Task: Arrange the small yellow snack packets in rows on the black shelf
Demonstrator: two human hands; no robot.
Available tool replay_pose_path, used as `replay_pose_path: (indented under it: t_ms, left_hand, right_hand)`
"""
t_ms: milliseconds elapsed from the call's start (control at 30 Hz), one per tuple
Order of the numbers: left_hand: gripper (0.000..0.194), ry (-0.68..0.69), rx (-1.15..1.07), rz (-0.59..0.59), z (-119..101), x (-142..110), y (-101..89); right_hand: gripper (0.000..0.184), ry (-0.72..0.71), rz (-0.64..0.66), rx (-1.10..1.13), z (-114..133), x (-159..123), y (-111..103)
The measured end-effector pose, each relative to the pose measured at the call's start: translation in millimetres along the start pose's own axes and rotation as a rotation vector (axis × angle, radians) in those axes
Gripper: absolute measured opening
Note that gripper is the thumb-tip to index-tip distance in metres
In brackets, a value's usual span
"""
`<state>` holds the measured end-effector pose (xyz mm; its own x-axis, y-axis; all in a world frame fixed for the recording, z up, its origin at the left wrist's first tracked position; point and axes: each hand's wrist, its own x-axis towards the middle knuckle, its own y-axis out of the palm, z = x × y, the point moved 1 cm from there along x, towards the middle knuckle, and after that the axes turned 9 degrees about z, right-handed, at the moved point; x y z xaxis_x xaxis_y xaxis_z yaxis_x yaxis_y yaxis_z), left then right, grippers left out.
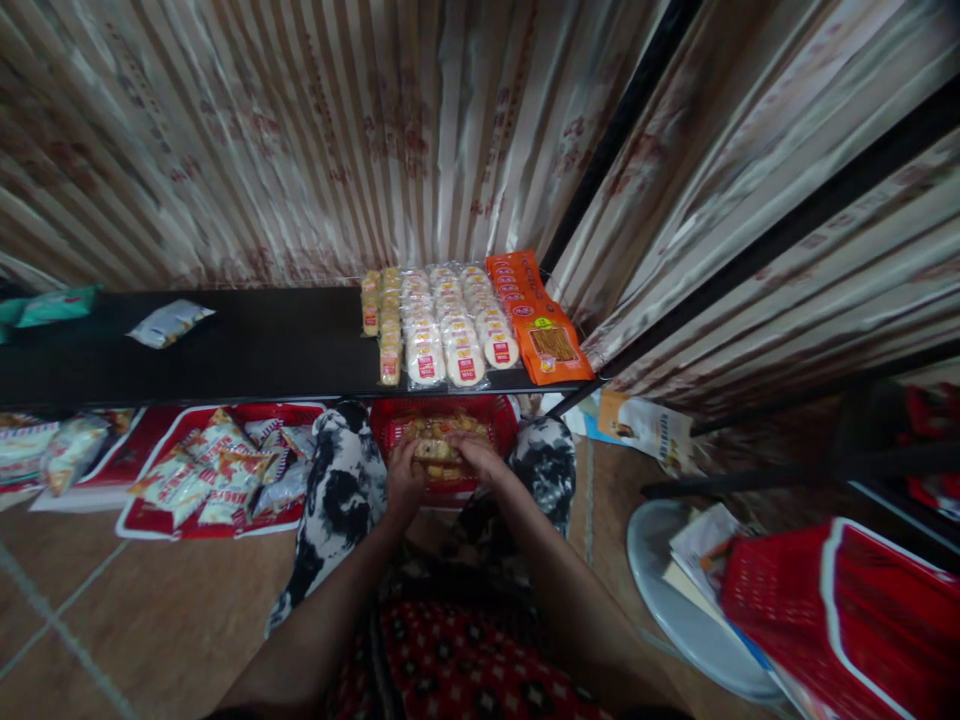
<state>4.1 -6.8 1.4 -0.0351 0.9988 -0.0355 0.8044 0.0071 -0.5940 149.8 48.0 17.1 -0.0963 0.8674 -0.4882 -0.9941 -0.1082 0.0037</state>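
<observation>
Both my hands reach down into a red plastic basket (495, 412) that sits between my knees under the shelf. My left hand (406, 478) and my right hand (477, 457) close together on a small snack packet (436, 451) lying on top of several similar packets in the basket. On the black shelf (262, 345) above stand rows of round white biscuit packs with red labels (448, 325), a line of yellowish packs (388, 320) on their left and orange packs (536, 320) on their right.
A loose white packet (169, 322) and a green one (52, 305) lie on the shelf's left part. A red tray of snack bags (217, 470) rests on the floor at left. At right are another red basket (832, 610), a grey stool (675, 600) and papers. Striped curtains hang behind.
</observation>
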Motion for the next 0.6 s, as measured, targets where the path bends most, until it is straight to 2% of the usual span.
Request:
replay_pose_path:
  t_ms: [233,367,600]
  left_hand:
    - [0.047,0.068,0.017,0.019,-3.1,-0.3,2.5]
    - [0.04,0.103,-0.004,0.003,-6.6,-0.8,3.7]
    - [0.039,0.083,0.011,0.016,-13.6,-5.8,-2.6]
  right_hand:
    - [0.004,0.098,0.063,0.009,10.3,2.2,-10.2]
    - [0.011,0.148,0.069,0.021,10.2,2.3,-11.9]
    - [0.013,0.098,0.109,0.071,16.3,-4.0,-6.6]
